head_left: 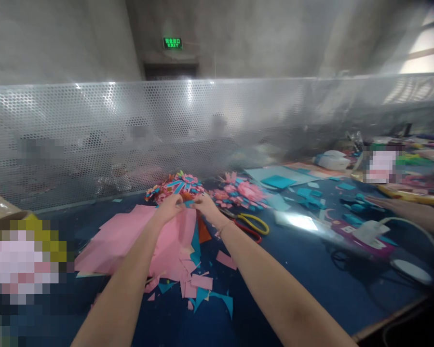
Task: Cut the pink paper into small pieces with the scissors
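Note:
My left hand [171, 208] and my right hand [207, 207] meet over the far edge of a stack of pink paper [130, 236]. Between their pinched fingertips is a small piece of blue paper [188, 204], its shape partly covered by the fingers. Just beyond the hands lies a heap of pink, blue and orange paper cut-outs [183, 183]. A second heap, mostly pink cut-outs [244, 193], sits to the right of it. Scissors with red and yellow handles [253, 223] rest open on the table, right of my right hand.
Pink and blue scraps [202, 284] litter the dark blue table [267, 299] between my forearms. To the right are a purple power strip [365, 238] with a white plug, blue cut-outs and another person's arm [415, 212]. A perforated metal screen [166, 125] stands behind the table.

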`<state>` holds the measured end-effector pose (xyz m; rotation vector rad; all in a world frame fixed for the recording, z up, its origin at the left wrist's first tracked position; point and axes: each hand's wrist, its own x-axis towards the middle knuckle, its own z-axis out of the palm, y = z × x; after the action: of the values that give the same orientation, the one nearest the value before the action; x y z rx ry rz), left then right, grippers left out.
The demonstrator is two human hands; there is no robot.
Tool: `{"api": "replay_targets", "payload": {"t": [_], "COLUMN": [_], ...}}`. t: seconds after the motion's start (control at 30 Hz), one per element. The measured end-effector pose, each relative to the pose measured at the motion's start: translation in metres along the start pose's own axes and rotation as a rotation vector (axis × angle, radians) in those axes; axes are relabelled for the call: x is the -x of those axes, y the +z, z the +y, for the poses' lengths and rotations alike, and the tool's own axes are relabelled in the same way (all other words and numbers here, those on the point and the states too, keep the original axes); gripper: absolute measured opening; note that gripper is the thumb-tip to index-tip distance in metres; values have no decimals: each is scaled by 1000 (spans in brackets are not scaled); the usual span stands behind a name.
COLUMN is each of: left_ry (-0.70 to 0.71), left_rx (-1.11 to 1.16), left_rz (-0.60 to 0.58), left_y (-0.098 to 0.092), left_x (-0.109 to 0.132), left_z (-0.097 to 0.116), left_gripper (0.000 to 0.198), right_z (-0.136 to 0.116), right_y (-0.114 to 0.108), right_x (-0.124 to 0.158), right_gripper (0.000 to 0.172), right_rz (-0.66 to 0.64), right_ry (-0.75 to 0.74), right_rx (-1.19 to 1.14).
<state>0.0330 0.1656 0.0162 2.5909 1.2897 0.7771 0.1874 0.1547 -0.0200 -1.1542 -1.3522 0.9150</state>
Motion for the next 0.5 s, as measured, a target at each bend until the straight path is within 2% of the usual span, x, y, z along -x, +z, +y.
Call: {"api": "replay_targets", "payload": {"t": [0.1, 0.2, 0.3, 0.43, 0.5], "left_ry": [-1, 96, 208, 213, 225], "left_rx": [63, 103, 74, 13, -10], "left_rz": [31, 56, 49, 96, 83], "left_y": [1, 2, 4, 5, 4], "left_x": [-2, -5, -7, -7, -7], "left_z": [2, 4, 2, -2, -4], "left_gripper": [19, 28, 29, 17, 9], "right_z": [-1, -3, -3, 0, 4], "right_y": [1, 2, 3, 4, 4], "right_x": [2, 3, 2, -2, -4], "right_gripper": [23, 32, 33, 28, 24], "right_rz": [-52, -91, -72, -36, -27], "right_ry": [107, 168, 148, 92, 61], "right_rx": [-265, -530, -538, -434, -336]}}
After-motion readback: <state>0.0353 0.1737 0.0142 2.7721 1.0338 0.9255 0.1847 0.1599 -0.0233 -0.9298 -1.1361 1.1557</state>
